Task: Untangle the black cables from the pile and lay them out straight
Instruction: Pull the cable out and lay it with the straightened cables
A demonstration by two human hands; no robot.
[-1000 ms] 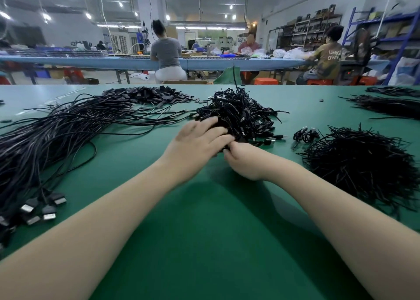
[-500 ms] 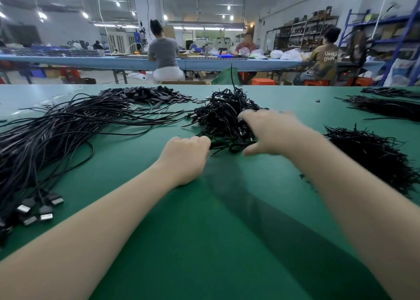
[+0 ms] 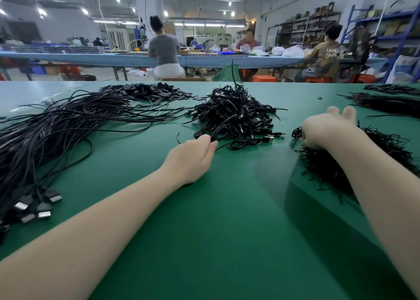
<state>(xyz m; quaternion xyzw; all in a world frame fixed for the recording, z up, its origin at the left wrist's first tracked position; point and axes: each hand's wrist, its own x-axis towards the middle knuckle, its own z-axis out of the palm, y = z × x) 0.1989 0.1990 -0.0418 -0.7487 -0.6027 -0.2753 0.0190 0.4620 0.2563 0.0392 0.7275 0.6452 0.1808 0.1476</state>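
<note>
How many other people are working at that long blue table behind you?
3: one in a grey top left of centre, one in red on the far side, one in a printed shirt right. Others may be hidden.

You had a smooth green table mat (image 3: 227, 208) under your arms, matt with a soft sheen. The cables in the pile (image 3: 234, 115) wore black plastic jackets, slightly glossy. The straightened cables (image 3: 56, 127) at your left shone the same, and their plugs (image 3: 43, 213) ended in bright bare metal.
</note>
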